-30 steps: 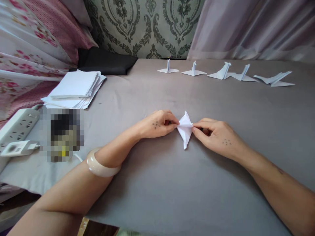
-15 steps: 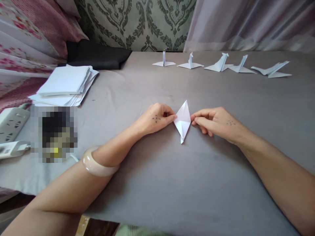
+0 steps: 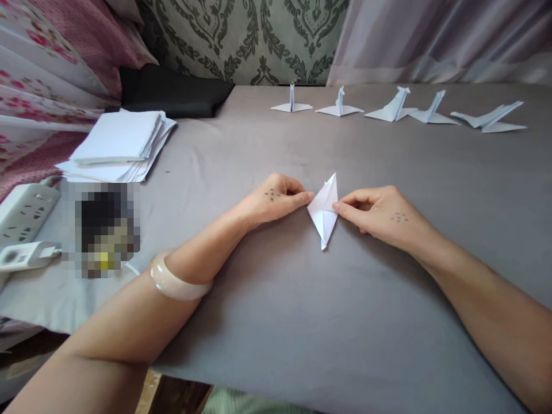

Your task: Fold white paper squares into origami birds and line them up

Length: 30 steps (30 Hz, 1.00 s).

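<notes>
A white piece of folded origami paper (image 3: 322,208), shaped like a narrow kite, lies in front of me with one point away from me and a small bent tip toward me. At its left edge, my left hand (image 3: 280,198) has thumb and forefinger closed in a pinch; the fingers under the edge are partly hidden. Opposite, my right hand (image 3: 382,210) pinches the right corner, its thumb resting on top of the paper. A light bangle (image 3: 176,280) circles my left forearm.
Several folded paper birds (image 3: 339,109) stand along the back of the grey cloth-covered table (image 3: 345,322). To the left are a stack of white paper (image 3: 116,138), a black cloth-like item (image 3: 176,92), a power strip (image 3: 28,210) and a blurred-out object (image 3: 106,230).
My right thumb and fingers have closed on the paper's right corner. The left fingertips have slid up its left edge, and the paper's upper part is turned slightly to the right.
</notes>
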Each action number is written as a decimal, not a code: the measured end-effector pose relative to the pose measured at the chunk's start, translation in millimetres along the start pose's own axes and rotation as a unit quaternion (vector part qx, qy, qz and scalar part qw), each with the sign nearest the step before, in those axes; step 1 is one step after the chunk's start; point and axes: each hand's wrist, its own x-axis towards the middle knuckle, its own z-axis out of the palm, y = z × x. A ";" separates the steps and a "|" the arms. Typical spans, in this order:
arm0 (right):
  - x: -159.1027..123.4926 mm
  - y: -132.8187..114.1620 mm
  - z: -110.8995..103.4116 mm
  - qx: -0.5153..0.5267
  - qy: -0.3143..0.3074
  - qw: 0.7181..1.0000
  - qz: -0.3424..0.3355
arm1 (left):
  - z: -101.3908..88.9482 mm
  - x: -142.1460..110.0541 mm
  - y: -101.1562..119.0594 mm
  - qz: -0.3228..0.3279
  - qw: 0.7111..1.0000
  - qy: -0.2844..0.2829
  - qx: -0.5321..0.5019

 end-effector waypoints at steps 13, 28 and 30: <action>-1.4 -7.3 -0.6 0.002 -0.005 1.000 0.030 | 7.8 0.3 -0.5 0.061 0.996 0.012 0.069; -1.5 -3.7 8.7 -0.096 0.037 0.995 0.003 | 17.9 2.9 -4.2 0.077 0.972 0.047 0.215; -3.4 -2.9 11.1 -0.107 0.054 0.993 -0.020 | 19.8 0.8 -4.9 0.109 0.963 0.057 0.238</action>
